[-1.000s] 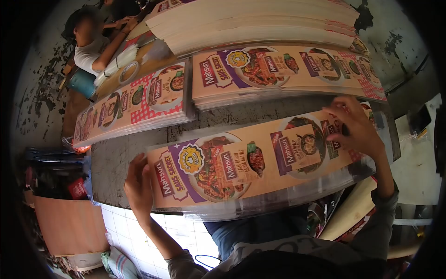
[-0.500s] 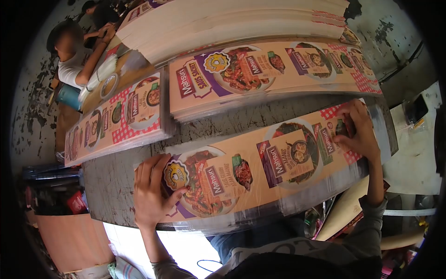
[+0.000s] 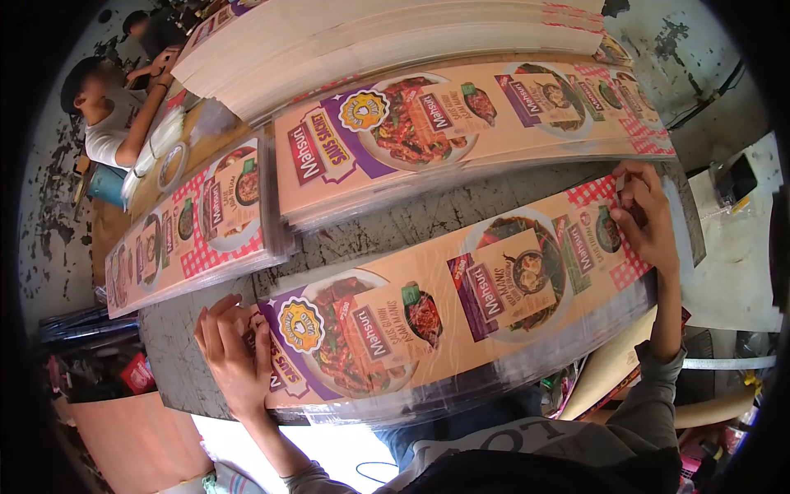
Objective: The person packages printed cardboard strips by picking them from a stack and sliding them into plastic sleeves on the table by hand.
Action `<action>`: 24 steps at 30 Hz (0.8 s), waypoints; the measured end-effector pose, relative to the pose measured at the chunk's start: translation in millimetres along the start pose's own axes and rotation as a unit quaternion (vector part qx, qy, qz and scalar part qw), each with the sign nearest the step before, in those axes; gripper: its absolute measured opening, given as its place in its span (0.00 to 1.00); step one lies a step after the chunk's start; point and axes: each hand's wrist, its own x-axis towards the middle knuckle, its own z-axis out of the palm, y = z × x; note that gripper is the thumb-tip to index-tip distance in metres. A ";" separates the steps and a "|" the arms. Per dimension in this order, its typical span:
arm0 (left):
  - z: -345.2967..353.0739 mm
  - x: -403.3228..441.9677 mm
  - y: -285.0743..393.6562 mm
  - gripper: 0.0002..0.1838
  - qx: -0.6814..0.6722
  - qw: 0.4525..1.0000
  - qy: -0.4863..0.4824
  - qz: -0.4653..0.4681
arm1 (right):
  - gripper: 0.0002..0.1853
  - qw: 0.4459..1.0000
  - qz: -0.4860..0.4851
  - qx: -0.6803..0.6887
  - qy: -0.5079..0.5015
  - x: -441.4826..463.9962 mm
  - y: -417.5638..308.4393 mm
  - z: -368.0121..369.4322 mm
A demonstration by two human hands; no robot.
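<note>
Printed Mahsun sauce strip [image 3: 444, 255] lies face up along the worktop's [image 3: 370, 230] 6 o'clock edge, slanting up toward 2 o'clock. Left hand [image 3: 234, 358] at its 9 o'clock end: grip partly closed, fingers bent, thumb beside the edge. Right hand [image 3: 648, 218] at its 3 o'clock end: grip half curled, thumb and forefinger near each other at the corner. Cannot tell whether either pinches the strip or merely rests on it.

Risks, as judged: clear plastic film [image 3: 527, 370] juts past the 6 o'clock edge; slack there could snag on clothing or fold under. Uneven pull between the hands could skew the strip or crease its face. Slick film may slide, and the overhang gives a poor bearing. A push toward 12 o'clock could bump the strip stack [image 3: 428, 123] and knock its edges out of line; the shorter bundle [image 3: 197, 214] at 10 o'clock sits close by it.

Materials: strip long, narrow, thin, apparently flexible; peach ground, purple panels, red gingham, food pictures. Film glossy, wrinkled, streaked with glare. Worktop grey, scored, dark-scratched, its near edge curved in this wide view. Tall stack [image 3: 395, 41] at 12 o'clock shows pale layered edges, some marked red.
</note>
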 end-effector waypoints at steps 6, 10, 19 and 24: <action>-1.6 0.0 3.5 0.17 0.000 1.000 0.027 -0.014 | 0.10 1.000 -0.025 0.012 -0.011 0.7 2.1 -1.7; -3.0 2.2 4.8 0.18 -0.036 0.998 0.020 -0.057 | 0.08 0.997 -0.070 0.024 -0.017 2.8 5.3 -1.8; 4.9 1.8 -15.8 0.07 -0.146 0.989 0.031 -0.007 | 0.06 0.997 -0.062 0.035 -0.011 -2.3 16.5 4.7; 7.6 0.3 -13.8 0.06 -0.207 0.975 0.084 -0.008 | 0.08 0.996 -0.083 -0.010 0.005 -2.2 10.4 1.3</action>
